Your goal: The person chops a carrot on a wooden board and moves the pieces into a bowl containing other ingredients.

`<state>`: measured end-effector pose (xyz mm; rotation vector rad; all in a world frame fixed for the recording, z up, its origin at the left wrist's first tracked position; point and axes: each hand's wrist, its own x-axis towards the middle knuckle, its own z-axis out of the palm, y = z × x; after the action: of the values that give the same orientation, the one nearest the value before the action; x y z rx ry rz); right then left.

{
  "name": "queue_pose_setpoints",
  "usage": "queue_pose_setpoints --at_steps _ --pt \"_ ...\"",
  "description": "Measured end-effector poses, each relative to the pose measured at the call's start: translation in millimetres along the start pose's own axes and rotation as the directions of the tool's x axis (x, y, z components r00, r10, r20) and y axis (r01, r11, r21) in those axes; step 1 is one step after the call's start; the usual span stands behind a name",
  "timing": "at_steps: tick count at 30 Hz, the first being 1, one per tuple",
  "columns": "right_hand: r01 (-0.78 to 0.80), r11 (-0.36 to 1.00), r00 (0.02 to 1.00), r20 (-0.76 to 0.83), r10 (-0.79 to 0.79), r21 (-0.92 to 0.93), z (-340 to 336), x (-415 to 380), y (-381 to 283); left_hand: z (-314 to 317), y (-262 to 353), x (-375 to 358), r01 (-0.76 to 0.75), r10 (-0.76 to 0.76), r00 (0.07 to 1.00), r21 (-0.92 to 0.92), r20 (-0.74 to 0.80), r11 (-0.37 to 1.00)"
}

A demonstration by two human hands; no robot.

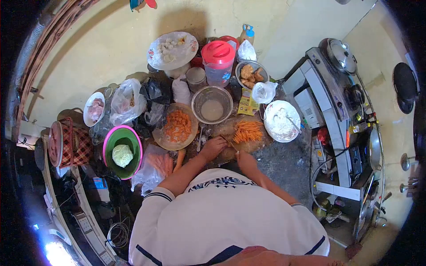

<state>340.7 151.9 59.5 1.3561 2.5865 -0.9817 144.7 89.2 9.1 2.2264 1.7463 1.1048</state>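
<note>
On a wooden cutting board [230, 128], my left hand [214, 148] lies with its fingers bent together over something too small to make out. My right hand [245, 161] is wrapped round the handle of a knife [229, 142], whose blade points up and left toward my left hand. A pile of orange carrot strips [248, 131] lies on the board, just beyond the knife. Left of my left hand is a whole carrot [179, 158], beside a plastic bag of carrots [160, 163]. A spoon [199, 140] lies above my left hand.
Beyond the board stand a metal bowl [212, 104] and a red-lidded jug [218, 62]. A bowl of white flour [282, 121] is at the right, near a stove [330, 82]. To the left are a plate of orange pieces [176, 126] and a green basin with a cabbage [122, 156].
</note>
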Motion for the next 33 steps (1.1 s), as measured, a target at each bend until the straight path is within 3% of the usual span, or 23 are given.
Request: queue_pose_setpoints --at_steps 5,15,21,33 --pt "-0.014 0.995 0.999 0.050 0.019 -0.099 0.1 -2.9 2.8 -1.7 -0.9 -0.2 0.011 -0.012 0.999 0.040 0.039 0.999" --pt "0.069 0.995 0.997 -0.010 -0.070 -0.070 4.0 0.0 0.5 -8.1 6.0 1.3 0.017 -0.018 1.000 0.036 0.024 0.999" --pt "0.011 0.994 0.999 0.041 -0.007 -0.106 6.2 3.3 -0.7 -3.0 3.3 0.0 0.007 -0.007 1.000 0.030 0.008 1.000" --pt "0.001 0.998 0.999 -0.041 -0.004 -0.066 3.4 -2.4 -1.6 -3.8 8.1 -1.8 0.043 -0.042 0.999 0.056 -0.015 0.998"
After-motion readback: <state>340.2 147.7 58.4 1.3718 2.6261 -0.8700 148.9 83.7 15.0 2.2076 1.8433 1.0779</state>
